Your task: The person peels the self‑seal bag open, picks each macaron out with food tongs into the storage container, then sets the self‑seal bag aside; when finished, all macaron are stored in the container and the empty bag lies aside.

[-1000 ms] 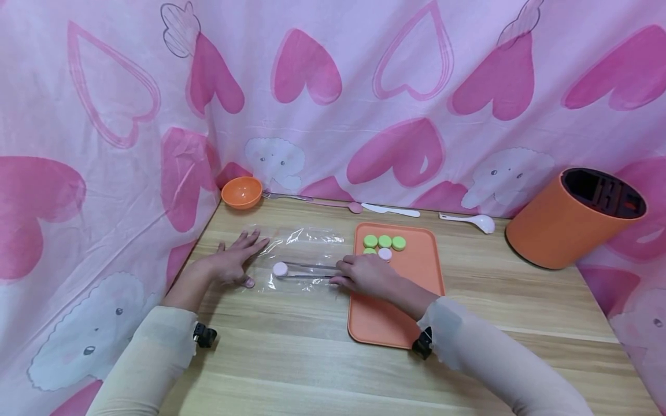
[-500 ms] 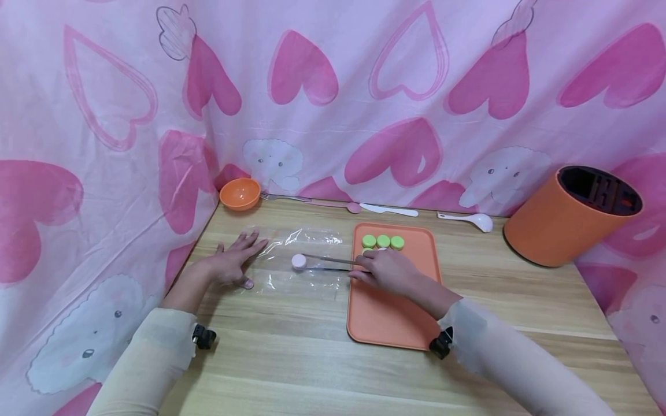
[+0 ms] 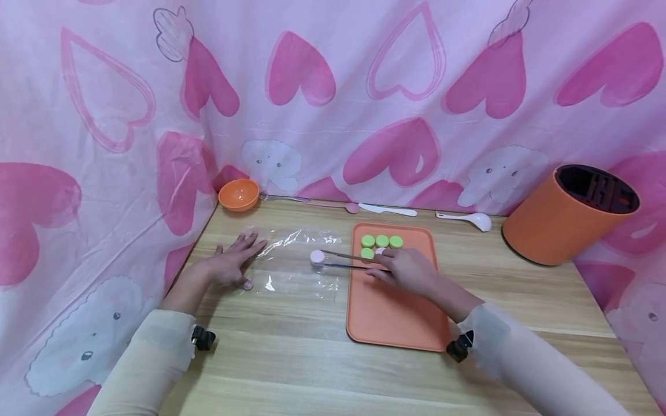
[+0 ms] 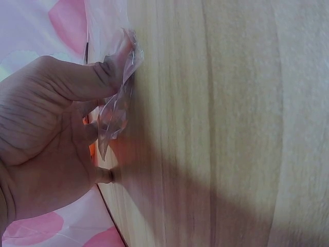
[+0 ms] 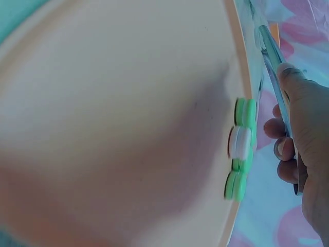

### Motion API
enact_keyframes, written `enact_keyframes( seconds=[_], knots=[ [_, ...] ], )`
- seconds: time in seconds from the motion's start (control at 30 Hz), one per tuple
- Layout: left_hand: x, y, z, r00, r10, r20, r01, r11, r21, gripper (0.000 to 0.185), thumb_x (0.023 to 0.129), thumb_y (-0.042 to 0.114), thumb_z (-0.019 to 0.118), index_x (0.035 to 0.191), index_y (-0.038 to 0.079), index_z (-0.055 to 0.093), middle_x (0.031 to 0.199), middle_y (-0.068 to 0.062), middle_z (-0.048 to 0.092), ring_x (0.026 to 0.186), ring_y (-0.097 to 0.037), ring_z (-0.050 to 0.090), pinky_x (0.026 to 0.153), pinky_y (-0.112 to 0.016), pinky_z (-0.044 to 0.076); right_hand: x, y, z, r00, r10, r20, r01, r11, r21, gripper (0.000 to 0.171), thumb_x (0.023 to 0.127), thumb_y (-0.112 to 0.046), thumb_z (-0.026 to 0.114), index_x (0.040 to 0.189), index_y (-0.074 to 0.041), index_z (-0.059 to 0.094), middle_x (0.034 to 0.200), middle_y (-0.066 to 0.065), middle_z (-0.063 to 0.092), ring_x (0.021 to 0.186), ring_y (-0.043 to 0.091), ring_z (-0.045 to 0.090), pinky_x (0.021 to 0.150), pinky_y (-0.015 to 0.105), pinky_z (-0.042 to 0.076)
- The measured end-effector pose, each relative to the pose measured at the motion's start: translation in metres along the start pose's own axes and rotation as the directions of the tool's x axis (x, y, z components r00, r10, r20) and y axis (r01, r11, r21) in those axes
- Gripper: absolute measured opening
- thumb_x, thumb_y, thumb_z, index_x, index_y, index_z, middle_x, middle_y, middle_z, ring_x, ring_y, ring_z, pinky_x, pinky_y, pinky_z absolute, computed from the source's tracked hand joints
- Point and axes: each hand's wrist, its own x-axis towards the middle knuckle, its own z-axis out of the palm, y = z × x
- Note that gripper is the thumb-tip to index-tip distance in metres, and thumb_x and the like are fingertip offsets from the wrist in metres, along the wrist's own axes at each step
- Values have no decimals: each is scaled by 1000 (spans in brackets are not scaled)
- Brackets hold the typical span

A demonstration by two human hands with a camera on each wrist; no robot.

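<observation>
A clear plastic bag (image 3: 291,280) lies flat on the wooden table. My left hand (image 3: 234,261) rests with spread fingers on its left end, and the left wrist view has the thumb against the crinkled plastic edge (image 4: 123,77). My right hand (image 3: 411,270) holds metal tongs (image 3: 348,266) over the orange tray (image 3: 387,315), fingers curled round them in the right wrist view. A pale pink macaron (image 3: 317,257) sits between the tong tips, above the bag. Green macarons (image 3: 382,241) stand grouped on the tray; another pink macaron (image 5: 240,142) there is partly covered by my hand in the head view.
An orange bowl (image 3: 239,195) stands at the back left. Along the back lie a fork (image 3: 281,198), a pink spoon (image 3: 352,207), a white knife (image 3: 387,210) and a white ladle (image 3: 478,221). An orange knife block (image 3: 567,219) stands at the right, before a pink heart-patterned curtain (image 3: 390,150).
My right hand has moved right, and the tongs with the pink macaron have travelled right across the bag toward the tray. My left hand has stayed on the bag.
</observation>
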Motion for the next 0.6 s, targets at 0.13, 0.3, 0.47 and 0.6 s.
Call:
enact_keyframes(
  seconds=[0.13, 0.3, 0.47, 0.6],
  knots=[
    [0, 0, 0, 1000, -4, 1, 4, 1000, 4, 120, 86, 26, 91, 179, 22, 17, 187, -17, -9, 171, -51, -16, 123, -89, -12, -8, 5, -3, 1000, 7, -28, -7, 1000, 6, 28, 96, -38, 86, 106, -12, 85, 91, 3, 80, 61, 19, 71, 57, 38, 61],
    [0, 1, 0, 1000, -6, 5, 6, 1000, 3, 119, 86, 26, 91, 179, 22, 17, 187, -17, -9, 171, -51, -16, 123, -90, -12, -17, 15, -7, 999, 30, -32, -29, 999, 25, 29, 95, -37, 87, 107, -10, 85, 91, 4, 81, 65, 20, 74, 60, 41, 64],
    [-1, 1, -1, 1000, -4, 3, 4, 1000, 2, 119, 85, 26, 91, 179, 21, 17, 187, -17, -10, 170, -51, -16, 123, -90, -12, -24, 24, -10, 998, 27, -61, -25, 999, 23, 30, 93, -35, 89, 105, -8, 85, 91, 3, 81, 69, 20, 77, 63, 42, 66],
    [-2, 2, -1, 1000, -1, 3, 1, 1000, 0, 120, 85, 26, 91, 179, 21, 17, 187, -17, -10, 170, -51, -17, 123, -90, -12, -28, 29, -15, 997, 36, -73, -35, 999, 10, 30, 92, -34, 90, 106, -8, 86, 83, 1, 76, 63, 16, 70, 57, 38, 62]
  ],
)
